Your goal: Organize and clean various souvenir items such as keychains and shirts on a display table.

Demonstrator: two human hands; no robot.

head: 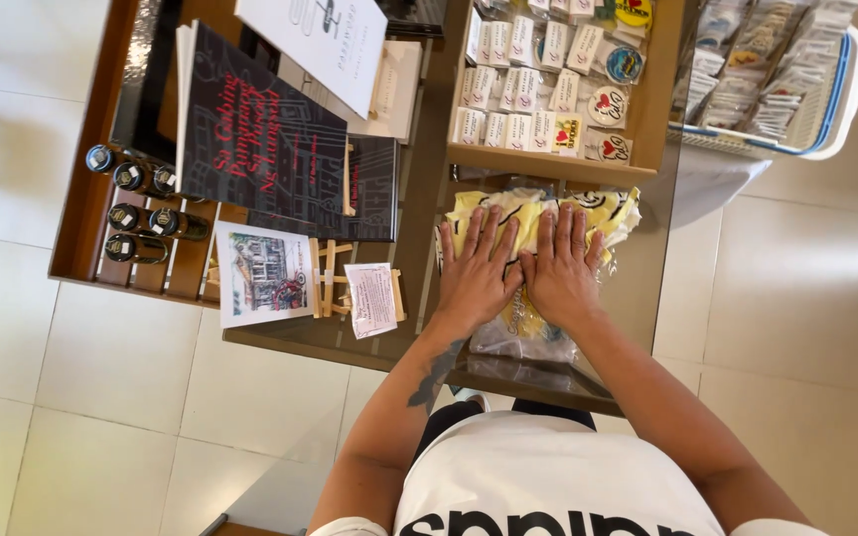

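Glass-topped wooden counter [647, 288] spans the scene. Far left, large black book with red lettering [260, 139] leans on a stand; small dark bottles [136, 213] left of it. Centre near edge: stack of yellow printed items in clear plastic bags [528, 213]. Left hand [477, 273] and right hand [561, 270] lie flat on the stack, side by side, fingers spread, palms pressing, grasping nothing.
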